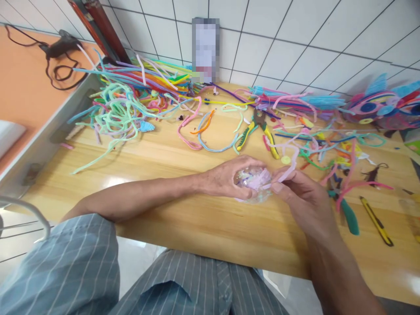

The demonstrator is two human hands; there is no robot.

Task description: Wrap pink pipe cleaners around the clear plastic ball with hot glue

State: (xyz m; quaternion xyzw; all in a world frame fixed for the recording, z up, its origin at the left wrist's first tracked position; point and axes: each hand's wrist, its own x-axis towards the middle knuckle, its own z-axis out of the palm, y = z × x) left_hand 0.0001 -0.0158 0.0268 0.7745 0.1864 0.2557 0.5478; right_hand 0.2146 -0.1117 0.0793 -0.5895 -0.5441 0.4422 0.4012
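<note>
The desk (197, 218) is smooth, glossy wood. Toward its far left corner, pipe cleaners (121, 100) look fuzzy and matt. Near the far edge, pliers (259, 119) pair dull metal with smooth, plastic-looking grips (246, 136). Nearer the front edge, a clear ball (257, 180) shines like plastic.

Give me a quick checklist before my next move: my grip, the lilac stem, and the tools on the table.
1. Left hand grips the clear plastic piece: ok.
2. Right hand pinches the lilac stem: ok.
3. Lilac stem fastened to the plastic piece: cannot tell; fingers hide the spot.
4. Green-and-yellow pliers lying on the table, apart from both hands: ok.
5. Teal-handled tool free of loose stems: not ok; a pink stem appears to overlap it.
6. Yellow cutter's blade retracted: cannot tell.
</note>
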